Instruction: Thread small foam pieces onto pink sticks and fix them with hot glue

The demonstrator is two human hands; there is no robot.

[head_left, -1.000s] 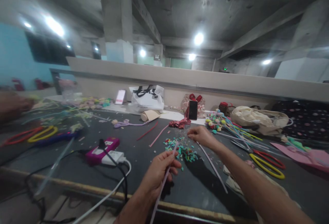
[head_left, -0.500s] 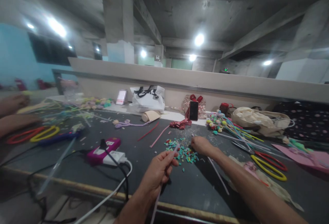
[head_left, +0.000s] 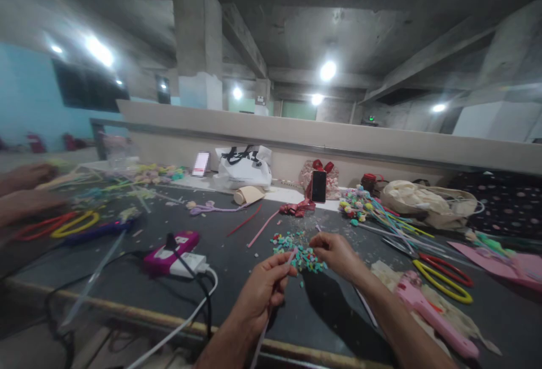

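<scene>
My left hand (head_left: 269,281) is closed in a pinch around a pale lilac strip (head_left: 293,254). The strip's tip sticks up past the fingertips and its tail hangs down below the wrist. Just right of it, my right hand (head_left: 332,250) bends down with thumb and fingers pressed together; whatever they pinch is too small or hidden to make out. Below and between both hands lies a scatter of small teal pieces (head_left: 311,260) with a few red and yellow ones. Another pale strip (head_left: 367,308) lies partly under my right forearm.
At right lie a pink glue gun (head_left: 438,318), scissors (head_left: 442,284) and a bundle of colourful stems (head_left: 364,206). A magenta power strip (head_left: 171,253) with cables sits at left. Behind are a phone (head_left: 319,187) and a white bag (head_left: 243,166). Another person's hands (head_left: 29,188) are far left.
My right hand has come back toward me, nearer the left hand. My right forearm has shifted left, showing more of the pink glue gun. The left hand keeps the strip.
</scene>
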